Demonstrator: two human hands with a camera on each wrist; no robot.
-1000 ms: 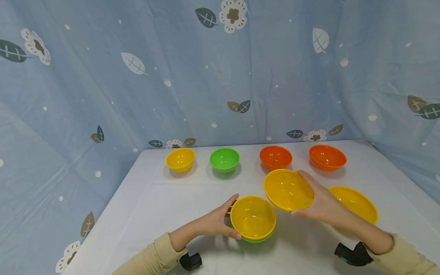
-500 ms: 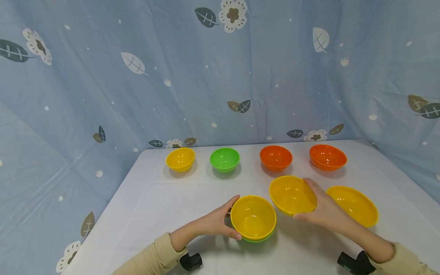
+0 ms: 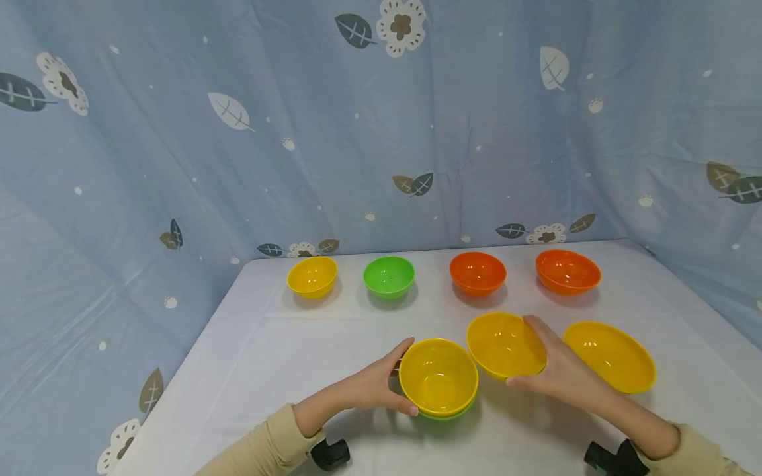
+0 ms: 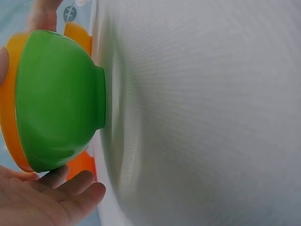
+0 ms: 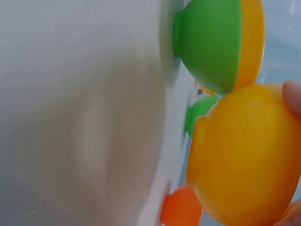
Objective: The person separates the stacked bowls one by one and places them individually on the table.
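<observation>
Lowered: right hand [image 3: 556,373] gripping yellow bowl [image 3: 505,344], seemingly off table; left hand [image 3: 375,383] cupping stack [image 3: 438,378].

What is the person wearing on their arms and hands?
Both hands are bare: the left hand and the right hand have no gloves or rings showing. Each arm has a long beige sleeve. A small black camera sits at each wrist.

I see bare table [image 3: 286,350] left of the stacked bowls [image 3: 438,378]. A wide yellow bowl [image 3: 608,356] crowds my right, and four bowls line the back.
</observation>
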